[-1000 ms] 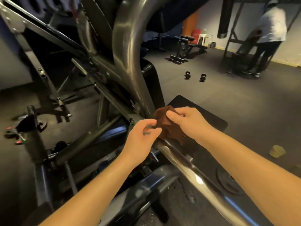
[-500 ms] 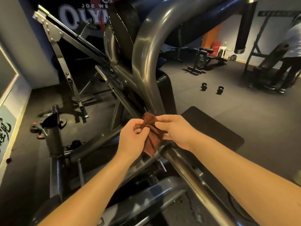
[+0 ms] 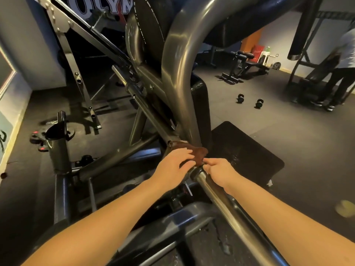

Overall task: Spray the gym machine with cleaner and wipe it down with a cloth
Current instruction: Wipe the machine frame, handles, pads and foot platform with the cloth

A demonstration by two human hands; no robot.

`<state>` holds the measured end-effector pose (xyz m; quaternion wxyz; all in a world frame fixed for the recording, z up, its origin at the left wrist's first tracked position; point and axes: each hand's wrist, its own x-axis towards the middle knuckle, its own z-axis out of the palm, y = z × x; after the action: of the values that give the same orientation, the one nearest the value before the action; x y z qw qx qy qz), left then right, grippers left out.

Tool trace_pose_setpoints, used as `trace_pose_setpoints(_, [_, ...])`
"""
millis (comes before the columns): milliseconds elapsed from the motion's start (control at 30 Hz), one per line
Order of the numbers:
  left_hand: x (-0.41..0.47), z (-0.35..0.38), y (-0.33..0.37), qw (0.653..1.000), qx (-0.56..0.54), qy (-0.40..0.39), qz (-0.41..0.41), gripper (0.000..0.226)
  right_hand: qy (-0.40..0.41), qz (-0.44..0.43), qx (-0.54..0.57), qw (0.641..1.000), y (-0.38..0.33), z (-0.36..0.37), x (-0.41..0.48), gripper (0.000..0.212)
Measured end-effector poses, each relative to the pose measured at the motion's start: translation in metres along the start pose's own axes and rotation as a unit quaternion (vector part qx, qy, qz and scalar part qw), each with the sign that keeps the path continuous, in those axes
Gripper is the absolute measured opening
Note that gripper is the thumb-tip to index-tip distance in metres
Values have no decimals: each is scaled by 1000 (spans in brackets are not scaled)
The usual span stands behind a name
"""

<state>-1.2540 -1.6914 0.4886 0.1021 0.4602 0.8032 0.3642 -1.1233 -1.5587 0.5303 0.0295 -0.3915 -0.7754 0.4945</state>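
A brown cloth (image 3: 198, 153) lies draped over the joint where the gym machine's curved steel tube (image 3: 172, 60) meets a long chrome bar (image 3: 221, 198). My left hand (image 3: 175, 166) rests flat on the cloth's left side with its fingers spread. My right hand (image 3: 218, 170) pinches the cloth's lower right corner just above the chrome bar's end. No spray bottle is in view.
A black floor mat (image 3: 247, 156) lies right of the machine. Two dumbbells (image 3: 249, 101) sit on the floor beyond it. A weight peg (image 3: 60, 143) stands at the left. Another person (image 3: 342, 68) works at a bench far right.
Both hands held the cloth bunched up in the air; now it lies spread over the joint, with my left hand flattened on it and my right hand lower at its corner.
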Motion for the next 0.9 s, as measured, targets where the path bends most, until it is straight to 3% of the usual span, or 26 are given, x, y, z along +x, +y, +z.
trace_pose_setpoints(100, [8,0,-4,1000,6,-24,8,31,11,-2,2,1000,1,0,2,37])
trace_pose_setpoints(333, [59,-17,0,996,89,7,-22,16,-5,-5,-46,999,-1,0,4,42])
trace_pose_setpoints(533, [22,-15,12,991,69,-94,60,17,5,-20,-10,1000,2,-1,-3,36])
trace_pose_setpoints(733, [48,6,26,994,98,42,-11,14,4,-30,-31,999,-3,-4,-3,64])
trace_pose_setpoints(900, [30,30,26,988,23,137,-73,9,-1,-39,-60,997,3,-4,-1,51])
